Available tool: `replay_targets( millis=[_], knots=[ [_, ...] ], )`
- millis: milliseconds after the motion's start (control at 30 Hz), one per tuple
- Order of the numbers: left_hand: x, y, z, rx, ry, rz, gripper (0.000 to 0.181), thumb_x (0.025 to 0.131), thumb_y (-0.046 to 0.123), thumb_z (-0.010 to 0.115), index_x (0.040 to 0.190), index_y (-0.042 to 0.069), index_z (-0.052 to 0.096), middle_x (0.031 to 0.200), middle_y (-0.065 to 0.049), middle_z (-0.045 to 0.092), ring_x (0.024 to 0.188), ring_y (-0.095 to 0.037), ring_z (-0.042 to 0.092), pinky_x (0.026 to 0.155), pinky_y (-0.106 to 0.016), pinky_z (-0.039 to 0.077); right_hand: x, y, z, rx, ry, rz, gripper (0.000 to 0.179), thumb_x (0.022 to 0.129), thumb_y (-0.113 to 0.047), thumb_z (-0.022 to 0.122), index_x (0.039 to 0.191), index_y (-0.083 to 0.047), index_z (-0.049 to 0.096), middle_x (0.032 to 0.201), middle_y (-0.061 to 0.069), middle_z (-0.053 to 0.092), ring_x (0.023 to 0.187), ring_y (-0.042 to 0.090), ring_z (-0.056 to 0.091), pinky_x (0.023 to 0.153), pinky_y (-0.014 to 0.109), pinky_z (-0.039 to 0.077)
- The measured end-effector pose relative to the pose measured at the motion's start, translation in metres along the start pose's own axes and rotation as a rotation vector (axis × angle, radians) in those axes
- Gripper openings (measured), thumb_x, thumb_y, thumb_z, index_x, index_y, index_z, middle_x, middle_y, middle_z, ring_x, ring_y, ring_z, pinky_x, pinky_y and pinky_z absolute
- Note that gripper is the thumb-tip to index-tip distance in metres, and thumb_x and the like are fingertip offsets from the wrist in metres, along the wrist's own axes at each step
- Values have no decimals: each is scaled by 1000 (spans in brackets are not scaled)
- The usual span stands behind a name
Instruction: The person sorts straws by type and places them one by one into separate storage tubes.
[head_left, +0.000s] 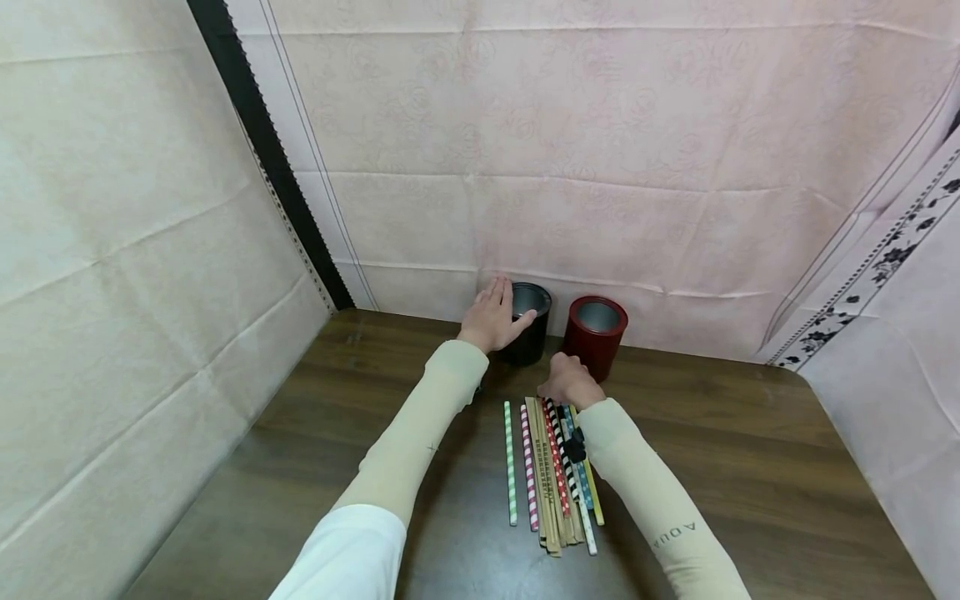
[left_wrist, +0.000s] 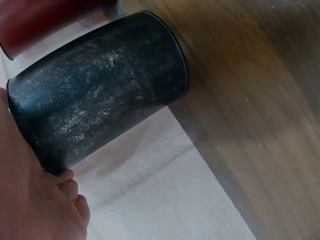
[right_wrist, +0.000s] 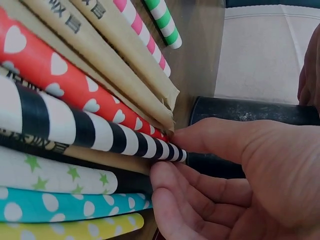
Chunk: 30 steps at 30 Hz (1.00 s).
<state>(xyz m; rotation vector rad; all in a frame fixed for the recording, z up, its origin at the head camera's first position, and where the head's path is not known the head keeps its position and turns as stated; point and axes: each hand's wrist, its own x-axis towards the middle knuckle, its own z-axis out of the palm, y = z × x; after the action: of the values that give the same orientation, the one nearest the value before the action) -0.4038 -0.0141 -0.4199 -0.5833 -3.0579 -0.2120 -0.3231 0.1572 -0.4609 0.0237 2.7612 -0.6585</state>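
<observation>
Right hand (right_wrist: 215,170): grip together, thumb and index finger pinching the end of the black-and-white striped straw (right_wrist: 85,129). The straw lies among the other straws, its pinched end toward the tabletop's (head_left: 360,433) far edge. Pinching at the tip probably serves to single it out, as its neighbours lie tight alongside: the red heart-print straw (right_wrist: 55,75) and, past that, the brown paper-wrapped straws (right_wrist: 120,50).

Left hand (head_left: 491,321): grip apart, fingers extended at the left side of the black cup (head_left: 529,337), thumb reaching over toward its mouth. Likely a steadying contact, high on a tall, light-looking vessel. How firmly it presses: cannot tell.

Black cup and red cup (head_left: 595,346) both upright, mouths up, near the middle of the far edge, just beside each other, red nearer the right edge. The cloth (head_left: 525,108) rises behind them.

Straws run roughly from far edge toward near edge, presumably so their tips sit within easy reach. The green-and-white straw (head_left: 511,462) lies apart, closest to the left edge; the pink-and-white straw (head_left: 528,467) comes next.
</observation>
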Motion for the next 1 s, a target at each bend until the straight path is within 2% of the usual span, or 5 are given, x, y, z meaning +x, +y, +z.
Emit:
replay_targets(
  millis=[333,567,800,1000],
  knots=[
    [1,0,-1,16,2,15,92,108,70,20,169,2,8,179,-14,7,168,-26,5,137,-38,13,6,5,-5,0,-25,9,25,100,-28,73,97,-4,68,77,10,72,65,23,69,56,30,51],
    [3,0,0,25,-9,13,94,108,71,19,169,2,6,179,-13,5,168,-25,3,137,-38,11,-1,3,-16,-2,20,-31,25,99,-27,74,90,-4,68,72,9,68,69,27,72,56,29,52],
    [1,0,-2,47,-2,12,93,107,71,18,169,2,9,179,-13,7,168,-25,6,137,-38,12,-11,-1,-26,-1,70,-72,31,98,-25,75,73,-7,73,65,6,68,62,21,67,57,29,51],
    [4,1,0,53,-22,-7,93,107,71,17,170,4,7,179,-12,4,168,-24,3,137,-37,10,-24,-6,-41,-7,104,-131,46,98,-21,73,55,-9,67,47,-2,50,45,14,50,51,27,45]
  ],
)
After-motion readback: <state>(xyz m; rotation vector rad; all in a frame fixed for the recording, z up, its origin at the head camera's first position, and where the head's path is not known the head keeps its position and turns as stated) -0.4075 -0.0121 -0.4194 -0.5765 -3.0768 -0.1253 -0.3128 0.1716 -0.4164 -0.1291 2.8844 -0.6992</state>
